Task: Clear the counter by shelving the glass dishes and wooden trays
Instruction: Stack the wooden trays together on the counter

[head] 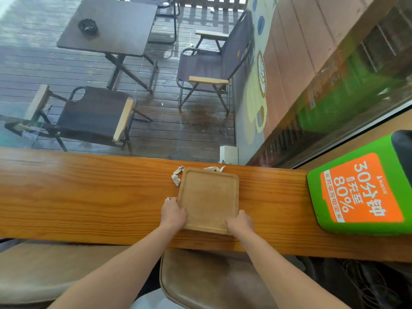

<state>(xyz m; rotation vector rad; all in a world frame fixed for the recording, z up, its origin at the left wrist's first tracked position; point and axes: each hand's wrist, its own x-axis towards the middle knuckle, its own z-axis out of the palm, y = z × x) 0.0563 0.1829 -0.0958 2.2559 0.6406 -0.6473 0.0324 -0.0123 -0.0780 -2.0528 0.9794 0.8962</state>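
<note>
1. I see a single wooden tray (pixel 208 199) lying flat on the orange-brown wooden worktop (pixel 89 197), roughly at its middle, close to the near edge.
2. My left hand (pixel 174 214) is curled around the tray's near left edge, fingers closed on the rim.
3. My right hand (pixel 240 222) grips the near right corner in the same way, fingers wrapped onto the rim.
4. The tray itself carries nothing.
5. Crumpled bits of white paper (pixel 176 176) lie on the worktop, touching or just beside the tray's far left corner, with more at its far edge and one scrap by my left hand.
6. A green box with an orange label (pixel 361 190) sits on the worktop, well apart to the right.
7. A brown padded stool (pixel 200 279) stands below the worktop's near edge, between my forearms.
</note>
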